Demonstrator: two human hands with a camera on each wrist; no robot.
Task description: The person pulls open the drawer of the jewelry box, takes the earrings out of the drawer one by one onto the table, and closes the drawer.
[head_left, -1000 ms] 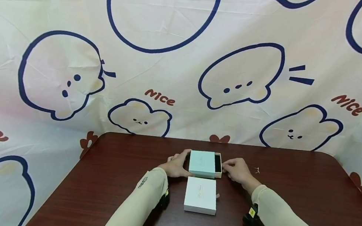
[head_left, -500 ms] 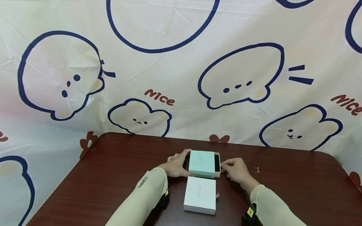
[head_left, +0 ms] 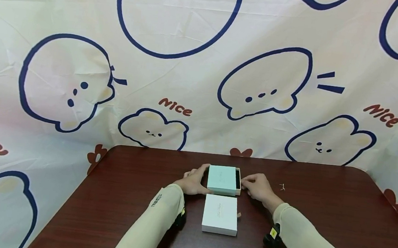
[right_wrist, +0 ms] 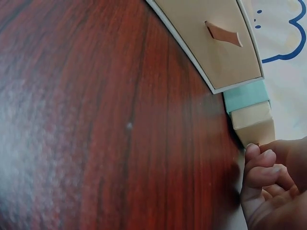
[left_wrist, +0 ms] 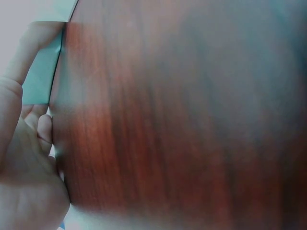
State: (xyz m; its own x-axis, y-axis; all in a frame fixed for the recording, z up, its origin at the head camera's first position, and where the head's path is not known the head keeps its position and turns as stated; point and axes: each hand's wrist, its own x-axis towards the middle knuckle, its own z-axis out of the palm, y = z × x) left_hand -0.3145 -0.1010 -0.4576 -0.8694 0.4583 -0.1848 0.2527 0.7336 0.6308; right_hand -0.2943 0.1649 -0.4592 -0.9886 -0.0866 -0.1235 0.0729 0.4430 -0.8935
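A mint-green drawer box [head_left: 221, 179] lies on the table, its tan drawer [right_wrist: 252, 115] sticking slightly out of the right side with a dark strip of the inside showing. My left hand [head_left: 194, 181] holds the mint sleeve from the left, thumb along the near side and fingers at the far side. At the drawer's front, the thumb and index finger of my right hand [head_left: 259, 187] pinch the ribbon pull tab, mostly hidden by the fingertips. Nearer me lies a white drawer box [head_left: 220, 214], its tan front with a brown ribbon tab [right_wrist: 224, 34] facing right.
A small pale twisted scrap [head_left: 282, 186] lies on the dark wood table [head_left: 320, 219], right of my right hand. Behind the table hangs a white cloth [head_left: 203, 87] with cartoon drawings.
The mint box's drawer has slid a little to the left into its sleeve, and my right hand has moved left with it. My left hand and the white box have stayed put.
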